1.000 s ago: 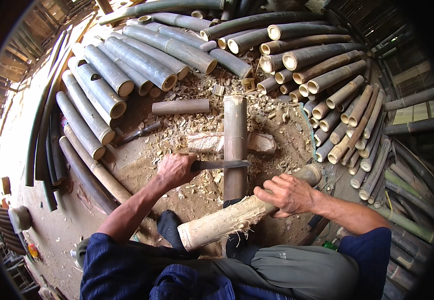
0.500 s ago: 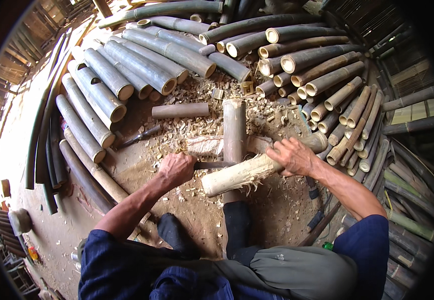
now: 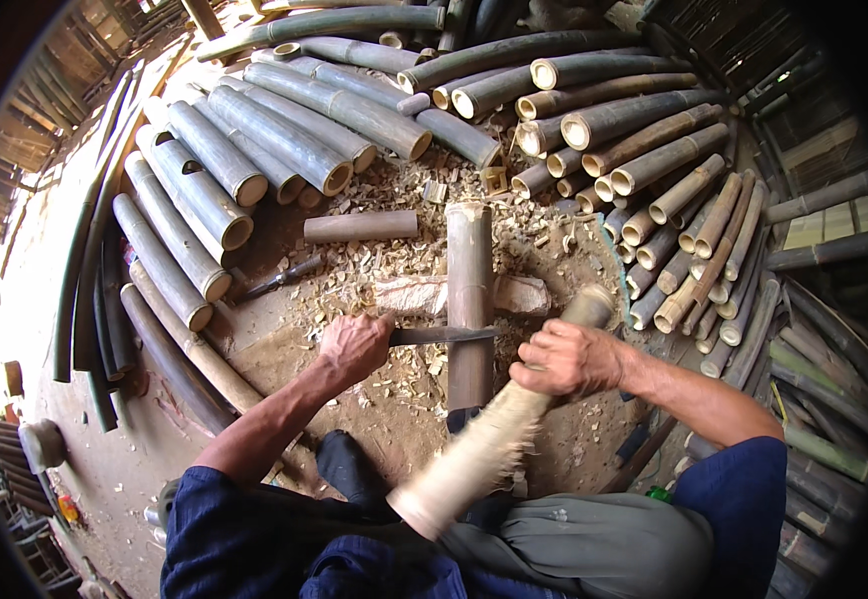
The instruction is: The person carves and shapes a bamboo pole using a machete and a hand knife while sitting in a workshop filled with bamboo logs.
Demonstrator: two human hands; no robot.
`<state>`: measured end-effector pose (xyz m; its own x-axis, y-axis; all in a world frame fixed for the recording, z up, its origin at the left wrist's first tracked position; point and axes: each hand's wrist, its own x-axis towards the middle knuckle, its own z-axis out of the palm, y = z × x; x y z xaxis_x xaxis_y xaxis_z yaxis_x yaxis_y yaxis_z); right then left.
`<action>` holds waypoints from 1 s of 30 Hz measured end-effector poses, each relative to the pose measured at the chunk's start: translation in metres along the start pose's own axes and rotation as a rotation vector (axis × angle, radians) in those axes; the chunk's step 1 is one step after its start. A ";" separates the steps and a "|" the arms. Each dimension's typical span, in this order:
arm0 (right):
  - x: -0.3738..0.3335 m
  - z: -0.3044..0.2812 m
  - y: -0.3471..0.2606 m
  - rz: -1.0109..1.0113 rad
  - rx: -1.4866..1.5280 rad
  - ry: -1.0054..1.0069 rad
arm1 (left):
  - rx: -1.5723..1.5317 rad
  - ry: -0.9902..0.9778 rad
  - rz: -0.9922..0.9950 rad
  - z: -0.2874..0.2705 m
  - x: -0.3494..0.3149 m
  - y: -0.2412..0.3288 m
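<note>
Both hands are clenched: left hand (image 3: 354, 344) gripping a knife (image 3: 444, 335) against upright bamboo (image 3: 470, 299), right hand (image 3: 569, 359) gripping a wooden club (image 3: 484, 449).

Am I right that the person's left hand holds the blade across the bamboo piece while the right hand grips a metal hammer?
Not quite: the right hand grips a pale wooden club, not a metal hammer, as the head view shows. The rest holds: the left hand holds the blade across the bamboo piece.

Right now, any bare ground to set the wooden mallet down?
Bare dirt shows left of the left hand, between the chisel and the long poles. Chips crowd the ground around the upright bamboo section; stacked bamboo fills the right.
</note>
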<state>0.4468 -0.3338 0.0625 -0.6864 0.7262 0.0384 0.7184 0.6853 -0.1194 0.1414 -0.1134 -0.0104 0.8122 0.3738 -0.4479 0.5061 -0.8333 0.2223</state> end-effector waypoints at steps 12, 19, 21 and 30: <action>-0.029 0.005 0.037 0.200 -0.086 -0.040 | -0.004 0.104 0.012 0.012 0.004 0.011; 0.000 0.007 0.002 -0.136 -0.251 0.108 | 0.011 0.058 -0.028 0.009 -0.005 0.003; -0.028 0.003 0.039 0.075 0.022 0.083 | -0.003 0.136 0.015 0.019 0.009 0.010; -0.024 0.003 0.028 0.043 -0.020 0.133 | -0.015 0.092 0.021 0.012 0.007 0.013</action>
<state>0.4833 -0.3326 0.0553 -0.6345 0.7551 0.1651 0.7502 0.6530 -0.1036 0.1507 -0.1269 -0.0215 0.8457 0.3923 -0.3617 0.4921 -0.8355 0.2444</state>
